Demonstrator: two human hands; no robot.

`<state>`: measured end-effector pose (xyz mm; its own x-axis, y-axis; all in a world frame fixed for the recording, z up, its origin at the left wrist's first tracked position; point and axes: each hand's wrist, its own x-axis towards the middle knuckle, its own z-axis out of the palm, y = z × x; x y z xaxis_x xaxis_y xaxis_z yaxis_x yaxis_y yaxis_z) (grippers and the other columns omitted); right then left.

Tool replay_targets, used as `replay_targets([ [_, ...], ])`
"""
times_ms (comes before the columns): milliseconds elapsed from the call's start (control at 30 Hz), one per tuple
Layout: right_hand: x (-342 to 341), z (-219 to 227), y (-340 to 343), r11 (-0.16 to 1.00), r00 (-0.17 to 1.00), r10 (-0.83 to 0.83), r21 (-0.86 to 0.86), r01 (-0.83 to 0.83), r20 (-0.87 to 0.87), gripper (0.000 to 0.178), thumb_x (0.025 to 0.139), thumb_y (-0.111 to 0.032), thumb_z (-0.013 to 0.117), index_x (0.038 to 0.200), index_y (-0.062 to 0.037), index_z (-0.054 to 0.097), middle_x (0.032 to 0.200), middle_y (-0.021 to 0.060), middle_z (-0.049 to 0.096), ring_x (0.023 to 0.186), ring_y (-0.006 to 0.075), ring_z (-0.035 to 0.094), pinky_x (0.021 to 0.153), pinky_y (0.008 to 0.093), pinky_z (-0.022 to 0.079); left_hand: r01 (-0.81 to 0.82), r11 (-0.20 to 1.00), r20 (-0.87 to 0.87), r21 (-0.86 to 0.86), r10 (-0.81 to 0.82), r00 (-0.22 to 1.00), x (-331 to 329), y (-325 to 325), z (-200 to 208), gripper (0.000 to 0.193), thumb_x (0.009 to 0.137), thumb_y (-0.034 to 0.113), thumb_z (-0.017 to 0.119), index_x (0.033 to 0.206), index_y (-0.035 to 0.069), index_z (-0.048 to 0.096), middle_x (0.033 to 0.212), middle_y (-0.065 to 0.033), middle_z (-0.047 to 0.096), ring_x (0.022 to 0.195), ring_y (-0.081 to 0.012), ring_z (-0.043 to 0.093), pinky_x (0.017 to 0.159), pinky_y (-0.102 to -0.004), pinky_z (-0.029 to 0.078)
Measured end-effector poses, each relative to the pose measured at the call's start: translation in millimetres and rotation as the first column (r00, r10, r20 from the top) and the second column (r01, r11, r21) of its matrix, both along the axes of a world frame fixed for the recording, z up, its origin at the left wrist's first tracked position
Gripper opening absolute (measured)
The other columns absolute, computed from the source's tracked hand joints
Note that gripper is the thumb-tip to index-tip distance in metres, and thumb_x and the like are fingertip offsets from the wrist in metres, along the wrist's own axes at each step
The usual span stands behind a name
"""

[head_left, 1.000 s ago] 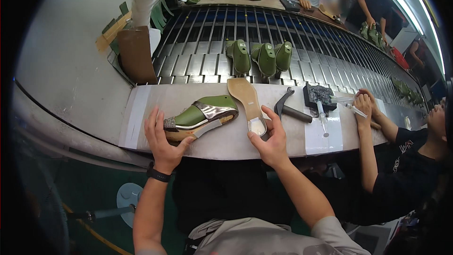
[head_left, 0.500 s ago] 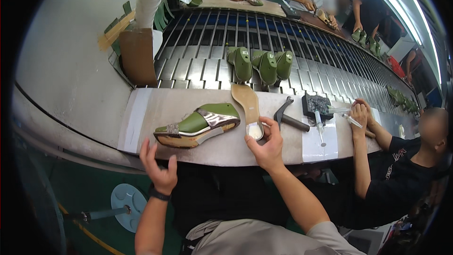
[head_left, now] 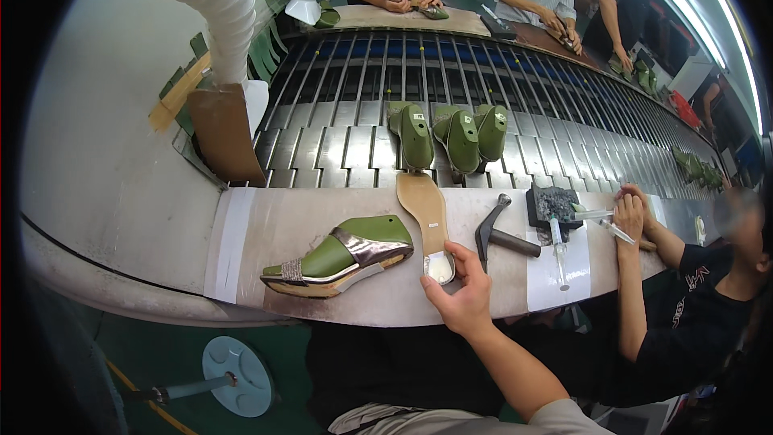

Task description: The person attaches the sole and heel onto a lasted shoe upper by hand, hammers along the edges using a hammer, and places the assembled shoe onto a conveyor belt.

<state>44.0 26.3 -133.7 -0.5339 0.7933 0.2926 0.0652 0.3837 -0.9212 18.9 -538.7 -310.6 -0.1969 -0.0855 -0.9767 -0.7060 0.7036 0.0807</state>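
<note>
One tan insole (head_left: 420,203) on the bench (head_left: 378,302), between green shoe (head_left: 334,254) and hammer (head_left: 511,242), toe end at the far edge. Heel pinched between thumb and fingers of the right hand (head_left: 467,298). For good control, grip by the rim, press lightly, and avoid smudging the white patch (head_left: 440,267). Heel perhaps slightly raised; hard to judge from above. Left hand out of view, finger state impossible to make out.
</note>
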Motion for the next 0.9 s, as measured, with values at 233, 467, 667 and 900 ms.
replay_targets([
  [233,0,10,-1,1.0,0.999,0.019,0.015,-0.02,0.047,0.069,0.087,-0.009,0.088,0.142,0.0119,0.053,0.116,0.0215,0.076,0.108,0.0196,0.074,0.097,0.0326,0.057,-0.006,0.999,-0.109,0.044,0.011,0.994,-42,61,35,0.047,0.111,0.053,0.052,0.111,0.008,0.067,0.094,-0.0069,0.065,0.081,-0.0217,0.057,0.073,-0.0412,0.044],
  [467,3,14,-1,1.0,0.999,0.025,0.0,-0.025,0.037,0.07,0.086,-0.018,0.091,0.14,0.0105,0.058,0.116,0.0252,0.077,0.108,0.0293,0.079,0.096,0.037,0.06,0.018,0.998,-0.155,0.066,-0.007,0.988,-61,91,56,0.057,0.111,0.059,0.049,0.126,0.007,0.065,0.11,-0.0089,0.069,0.098,-0.0246,0.063,0.087,-0.043,0.049],
  [667,5,12,-2,0.999,0.999,0.036,0.035,-0.037,0.025,0.069,0.085,-0.019,0.091,0.139,0.0097,0.059,0.115,0.0257,0.077,0.106,0.0316,0.079,0.095,0.0377,0.061,0.006,0.996,-0.137,0.088,0.006,0.991,-72,100,71,0.067,0.111,0.064,0.047,0.138,0.005,0.064,0.124,-0.0107,0.073,0.113,-0.0271,0.068,0.099,-0.0446,0.053],
  [900,8,10,-6,0.999,0.999,0.012,0.029,-0.013,0.035,0.068,0.085,-0.011,0.089,0.141,0.0099,0.057,0.115,0.024,0.076,0.106,0.0266,0.077,0.095,0.0362,0.059,-0.062,0.981,0.102,0.184,0.043,0.994,-90,121,85,0.097,0.106,0.077,0.045,0.153,-0.007,0.054,0.152,-0.0168,0.064,0.138,-0.0297,0.062,0.118,-0.0414,0.046],
])
